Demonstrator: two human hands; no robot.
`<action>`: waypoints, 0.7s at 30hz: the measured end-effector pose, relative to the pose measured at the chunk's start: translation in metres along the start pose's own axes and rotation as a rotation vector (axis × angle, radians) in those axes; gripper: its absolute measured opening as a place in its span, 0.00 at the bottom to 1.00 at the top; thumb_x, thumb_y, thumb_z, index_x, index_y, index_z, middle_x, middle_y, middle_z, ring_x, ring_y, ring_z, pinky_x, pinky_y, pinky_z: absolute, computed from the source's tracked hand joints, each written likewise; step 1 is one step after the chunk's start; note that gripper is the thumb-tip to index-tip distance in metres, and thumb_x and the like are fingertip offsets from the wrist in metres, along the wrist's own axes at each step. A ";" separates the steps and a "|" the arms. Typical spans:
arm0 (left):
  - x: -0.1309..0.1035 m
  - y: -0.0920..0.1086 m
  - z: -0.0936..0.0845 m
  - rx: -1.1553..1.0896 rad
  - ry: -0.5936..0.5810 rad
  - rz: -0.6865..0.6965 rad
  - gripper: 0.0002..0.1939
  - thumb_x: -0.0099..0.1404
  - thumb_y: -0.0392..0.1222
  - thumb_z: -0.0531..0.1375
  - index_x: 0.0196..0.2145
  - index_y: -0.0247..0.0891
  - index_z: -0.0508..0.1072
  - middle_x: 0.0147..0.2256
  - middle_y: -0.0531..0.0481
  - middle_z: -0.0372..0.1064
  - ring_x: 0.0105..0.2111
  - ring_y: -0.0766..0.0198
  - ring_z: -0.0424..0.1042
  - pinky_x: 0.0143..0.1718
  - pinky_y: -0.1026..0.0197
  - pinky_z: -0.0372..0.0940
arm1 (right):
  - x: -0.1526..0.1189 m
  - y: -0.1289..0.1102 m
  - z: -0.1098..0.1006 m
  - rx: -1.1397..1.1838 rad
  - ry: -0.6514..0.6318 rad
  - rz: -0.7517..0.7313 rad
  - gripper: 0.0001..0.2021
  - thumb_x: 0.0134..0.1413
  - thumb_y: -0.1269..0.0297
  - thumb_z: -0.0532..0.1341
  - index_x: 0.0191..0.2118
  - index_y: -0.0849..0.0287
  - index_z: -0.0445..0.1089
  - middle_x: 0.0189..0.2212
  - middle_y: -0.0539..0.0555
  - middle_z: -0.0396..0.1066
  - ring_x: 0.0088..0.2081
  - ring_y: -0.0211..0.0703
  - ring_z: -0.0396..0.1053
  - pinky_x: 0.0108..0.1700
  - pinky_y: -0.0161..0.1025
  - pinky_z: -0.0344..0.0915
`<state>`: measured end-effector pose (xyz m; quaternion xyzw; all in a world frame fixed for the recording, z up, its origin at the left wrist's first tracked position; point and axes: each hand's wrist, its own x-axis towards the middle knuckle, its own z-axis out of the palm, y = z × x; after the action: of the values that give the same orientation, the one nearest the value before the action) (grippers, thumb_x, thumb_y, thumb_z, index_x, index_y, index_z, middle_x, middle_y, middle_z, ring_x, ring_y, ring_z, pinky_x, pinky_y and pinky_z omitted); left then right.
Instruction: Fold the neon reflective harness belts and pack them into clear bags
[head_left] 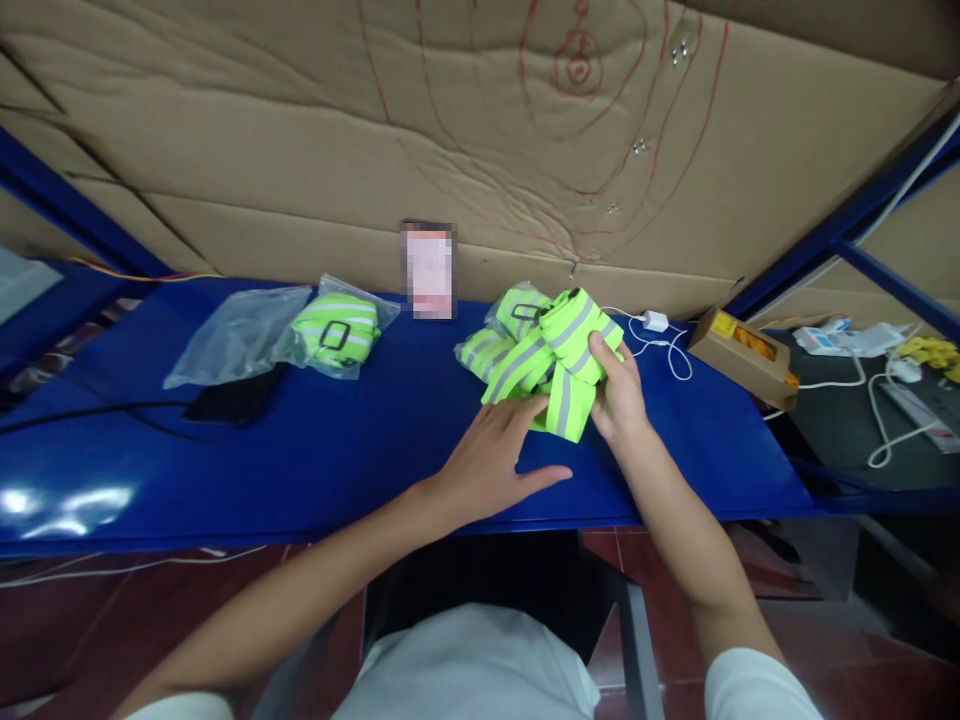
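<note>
The right hand [619, 395] is pinching the soft, light reflective strap bundle [555, 360] with its fingers at the folded edge on the blue bench [337, 450], the left hand [491, 460] is spreading flat beside it, while a bagged strap [337, 330], charger cable [660, 340] and cardboard box [742, 355] are crowding nearby.

A blue table [360, 450] ran across the view in front of a cardboard wall. At far left lay an empty clear bag [232, 335] over a black flat object [236, 398], with a bagged neon-yellow band [337, 333] just beside it. A black cable [90, 412] trailed along the left. Mid-right lay a loose neon-yellow reflective strap [551, 360] touching another bagged band [517, 310]. Farther right were a white charger and cord [656, 325] and a brown carton [742, 355] at the corner.
</note>
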<state>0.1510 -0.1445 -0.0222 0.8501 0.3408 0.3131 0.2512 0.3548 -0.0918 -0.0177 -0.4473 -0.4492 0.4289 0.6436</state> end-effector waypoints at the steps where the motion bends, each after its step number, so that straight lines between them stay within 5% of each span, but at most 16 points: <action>1: 0.002 0.002 -0.002 -0.072 0.038 -0.021 0.33 0.66 0.57 0.65 0.63 0.43 0.62 0.52 0.40 0.72 0.51 0.50 0.73 0.54 0.50 0.66 | -0.001 -0.001 0.001 0.016 -0.003 0.030 0.26 0.57 0.47 0.67 0.56 0.54 0.69 0.48 0.58 0.80 0.50 0.55 0.78 0.55 0.54 0.76; 5: 0.023 -0.002 -0.032 -0.061 0.405 0.077 0.24 0.70 0.45 0.61 0.61 0.41 0.64 0.59 0.38 0.66 0.59 0.51 0.67 0.59 0.50 0.64 | -0.004 -0.002 0.007 0.064 -0.091 0.212 0.26 0.49 0.49 0.73 0.51 0.55 0.72 0.45 0.56 0.81 0.45 0.55 0.80 0.51 0.52 0.78; 8: 0.047 -0.015 -0.059 -0.017 0.167 0.187 0.25 0.64 0.47 0.66 0.58 0.42 0.71 0.66 0.40 0.60 0.68 0.46 0.56 0.69 0.44 0.52 | -0.005 -0.001 0.009 0.096 -0.235 0.311 0.27 0.50 0.48 0.72 0.52 0.55 0.72 0.46 0.55 0.81 0.46 0.54 0.80 0.49 0.50 0.78; 10: 0.060 -0.027 -0.068 -0.140 -0.046 0.136 0.23 0.62 0.52 0.69 0.52 0.41 0.76 0.57 0.42 0.71 0.61 0.47 0.66 0.64 0.48 0.59 | -0.005 0.000 0.008 0.088 -0.363 0.329 0.30 0.57 0.39 0.64 0.58 0.53 0.70 0.51 0.55 0.79 0.49 0.52 0.79 0.50 0.50 0.78; 12: 0.068 -0.039 -0.067 -0.323 -0.051 -0.041 0.23 0.60 0.57 0.69 0.46 0.38 0.79 0.44 0.44 0.78 0.48 0.50 0.76 0.52 0.52 0.68 | -0.002 0.002 0.004 0.039 -0.447 0.294 0.36 0.62 0.30 0.51 0.64 0.50 0.64 0.57 0.56 0.75 0.53 0.52 0.77 0.51 0.52 0.77; 15: 0.071 -0.054 -0.052 -0.626 0.102 -0.316 0.26 0.57 0.60 0.70 0.42 0.35 0.80 0.39 0.45 0.79 0.38 0.56 0.76 0.41 0.58 0.69 | 0.002 0.004 -0.003 -0.137 -0.422 0.078 0.39 0.62 0.28 0.47 0.68 0.47 0.58 0.63 0.58 0.68 0.60 0.53 0.71 0.57 0.56 0.72; 21: 0.064 -0.069 -0.025 -1.084 0.223 -0.683 0.27 0.49 0.58 0.75 0.41 0.37 0.79 0.35 0.48 0.79 0.31 0.63 0.75 0.33 0.64 0.68 | -0.008 0.001 0.004 -0.680 -0.460 -0.486 0.44 0.50 0.44 0.72 0.70 0.45 0.56 0.71 0.59 0.53 0.72 0.59 0.51 0.71 0.59 0.52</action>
<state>0.1404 -0.0477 -0.0263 0.4092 0.4097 0.4296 0.6929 0.3489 -0.0985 -0.0194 -0.4079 -0.7866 0.1826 0.4261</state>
